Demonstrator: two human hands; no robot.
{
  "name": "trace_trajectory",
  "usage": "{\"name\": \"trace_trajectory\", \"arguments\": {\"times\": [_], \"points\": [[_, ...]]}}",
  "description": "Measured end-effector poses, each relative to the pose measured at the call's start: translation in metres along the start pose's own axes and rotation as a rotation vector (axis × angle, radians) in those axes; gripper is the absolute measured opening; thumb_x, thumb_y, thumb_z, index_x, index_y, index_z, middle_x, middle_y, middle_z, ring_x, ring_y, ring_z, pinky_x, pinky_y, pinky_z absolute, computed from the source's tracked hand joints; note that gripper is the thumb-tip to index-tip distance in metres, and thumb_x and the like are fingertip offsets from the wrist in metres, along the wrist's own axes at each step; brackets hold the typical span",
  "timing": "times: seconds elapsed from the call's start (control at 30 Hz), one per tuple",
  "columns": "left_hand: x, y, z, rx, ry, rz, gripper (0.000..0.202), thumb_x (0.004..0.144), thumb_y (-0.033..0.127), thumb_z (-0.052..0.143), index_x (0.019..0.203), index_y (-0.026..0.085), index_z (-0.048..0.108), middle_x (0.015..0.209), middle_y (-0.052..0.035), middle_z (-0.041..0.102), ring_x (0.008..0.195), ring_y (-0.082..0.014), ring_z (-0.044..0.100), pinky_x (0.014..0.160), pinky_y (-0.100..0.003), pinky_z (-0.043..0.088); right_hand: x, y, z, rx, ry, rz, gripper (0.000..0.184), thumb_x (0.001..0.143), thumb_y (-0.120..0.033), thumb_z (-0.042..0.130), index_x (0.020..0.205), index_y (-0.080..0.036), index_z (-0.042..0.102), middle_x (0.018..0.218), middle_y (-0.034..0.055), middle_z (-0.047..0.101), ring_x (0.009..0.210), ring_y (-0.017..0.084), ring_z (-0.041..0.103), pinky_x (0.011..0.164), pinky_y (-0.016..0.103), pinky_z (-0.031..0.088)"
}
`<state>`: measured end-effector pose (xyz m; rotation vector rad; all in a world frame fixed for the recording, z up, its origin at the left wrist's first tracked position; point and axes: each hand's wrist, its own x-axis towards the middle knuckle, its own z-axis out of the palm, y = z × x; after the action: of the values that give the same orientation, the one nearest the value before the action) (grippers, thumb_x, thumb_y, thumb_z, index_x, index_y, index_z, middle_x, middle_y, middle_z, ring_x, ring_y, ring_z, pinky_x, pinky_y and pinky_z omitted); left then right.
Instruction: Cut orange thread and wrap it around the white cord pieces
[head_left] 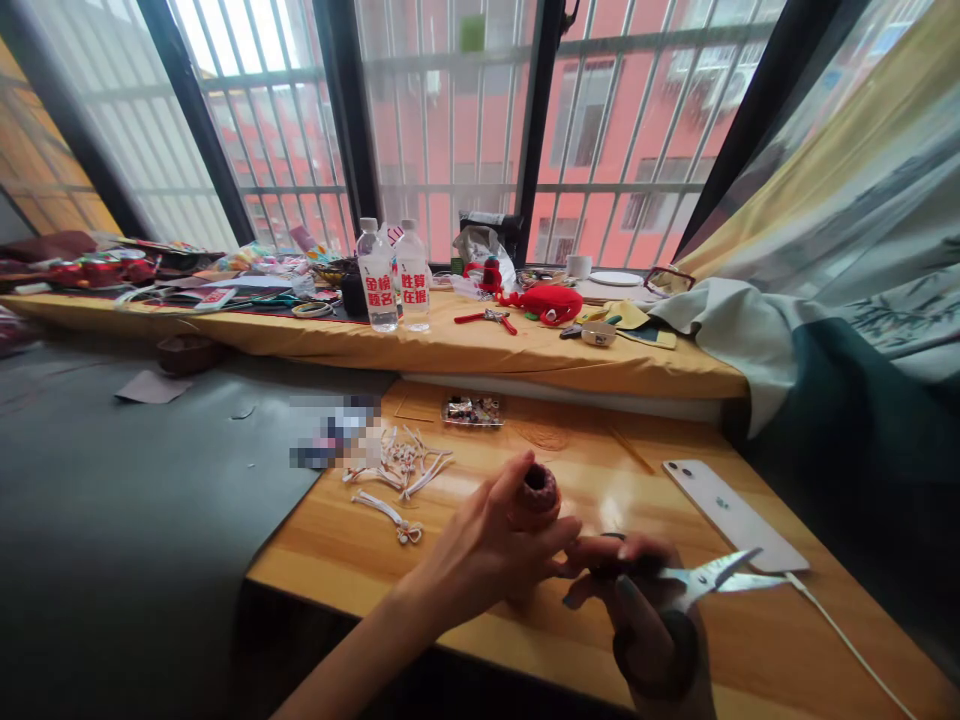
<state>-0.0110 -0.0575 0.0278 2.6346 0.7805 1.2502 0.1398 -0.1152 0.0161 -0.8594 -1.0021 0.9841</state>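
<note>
My left hand [499, 535] is closed around a small reddish-brown hollow piece [541, 490] with a thick, braided-looking rim. Its dark opening faces up, and my fingers cover most of its body. Just to the right, my right hand [645, 600] grips a pair of scissors [705, 580] by the black handles. The blades stand apart and point right, away from the hollow piece. Both hands are close together above the front of the wooden table [592, 490]. White knotted cords [405, 465] lie on the wood left of my left hand.
A clear box of beads [472, 411] stands behind my hands. At right lies a white phone [731, 510] with a cable [847, 635]. On the ledge are two water bottles [381, 285], red-handled pliers [487, 318] and a red stuffed item [551, 302]. A grey-green mat [150, 500] covers the left.
</note>
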Motion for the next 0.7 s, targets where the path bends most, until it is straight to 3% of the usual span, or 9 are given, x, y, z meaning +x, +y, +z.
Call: {"name": "trace_trajectory", "arguments": {"times": [0.13, 0.27, 0.33, 0.47, 0.53, 0.6, 0.7], "points": [[-0.017, -0.004, 0.019, -0.193, 0.197, -0.271, 0.045, 0.072, 0.03, 0.058, 0.115, 0.029, 0.045, 0.127, -0.0056, 0.038, 0.118, -0.027, 0.035, 0.094, -0.044, 0.037, -0.018, 0.005, -0.007, -0.061, -0.155, 0.088, 0.025, 0.07, -0.044, 0.055, 0.074, -0.026, 0.039, 0.057, -0.0013, 0.056, 0.045, 0.015, 0.053, 0.04, 0.028, 0.042], [-0.025, -0.002, 0.012, -0.433, 0.286, -0.194, 0.014, 0.08, 0.024, 0.049, 0.084, 0.024, 0.061, 0.127, -0.0023, 0.039, 0.118, -0.025, 0.036, 0.092, -0.043, 0.04, -0.022, 0.01, -0.025, -0.097, -0.372, 0.307, 0.039, 0.058, -0.055, 0.06, 0.073, -0.024, 0.043, 0.056, 0.0011, 0.056, 0.041, 0.017, 0.053, 0.037, 0.029, 0.041], [-0.026, -0.002, 0.003, -0.556, 0.375, -0.222, 0.021, 0.083, 0.025, 0.043, 0.074, 0.021, 0.062, 0.12, -0.0038, 0.045, 0.114, -0.0229, 0.04, 0.088, -0.041, 0.043, -0.02, 0.013, -0.033, -0.147, -0.307, 0.313, 0.041, 0.058, -0.056, 0.059, 0.078, -0.024, 0.044, 0.059, 0.0028, 0.058, 0.047, 0.019, 0.056, 0.038, 0.03, 0.043], [-0.03, -0.009, -0.005, -0.531, 0.616, -0.526, 0.017, 0.081, 0.028, 0.046, 0.079, 0.02, 0.06, 0.099, -0.0048, 0.053, 0.099, -0.0178, 0.048, 0.083, -0.032, 0.043, -0.016, 0.025, -0.019, -0.44, 0.079, 0.021, 0.041, 0.066, -0.041, 0.06, 0.097, -0.025, 0.038, 0.092, 0.0093, 0.057, 0.076, 0.021, 0.058, 0.051, 0.031, 0.049], [-0.033, -0.013, -0.004, -0.47, 0.574, -0.67, 0.02, 0.081, 0.032, 0.045, 0.078, 0.019, 0.059, 0.084, -0.0035, 0.055, 0.084, -0.0152, 0.051, 0.076, -0.028, 0.043, -0.012, 0.034, 0.002, -0.55, 0.145, -0.087, 0.051, 0.063, -0.036, 0.064, 0.103, -0.025, 0.034, 0.114, 0.0127, 0.046, 0.095, 0.023, 0.052, 0.065, 0.035, 0.05], [-0.035, -0.014, -0.001, -0.452, 0.436, -0.773, 0.027, 0.082, 0.037, 0.042, 0.072, 0.017, 0.057, 0.066, -0.0008, 0.051, 0.066, -0.0128, 0.05, 0.064, -0.025, 0.042, -0.004, 0.041, 0.021, -0.645, 0.105, -0.13, 0.065, 0.057, -0.035, 0.068, 0.109, -0.024, 0.03, 0.128, 0.0143, 0.033, 0.109, 0.026, 0.043, 0.081, 0.04, 0.043], [-0.038, -0.013, 0.005, -0.496, 0.187, -0.817, 0.034, 0.083, 0.04, 0.035, 0.064, 0.016, 0.051, 0.051, 0.0028, 0.041, 0.05, -0.0105, 0.042, 0.051, -0.022, 0.035, 0.011, 0.039, 0.032, -0.761, -0.001, 0.022, 0.06, 0.061, -0.034, 0.065, 0.11, -0.022, 0.032, 0.114, 0.0128, 0.047, 0.1, 0.027, 0.049, 0.079, 0.041, 0.042]]}}
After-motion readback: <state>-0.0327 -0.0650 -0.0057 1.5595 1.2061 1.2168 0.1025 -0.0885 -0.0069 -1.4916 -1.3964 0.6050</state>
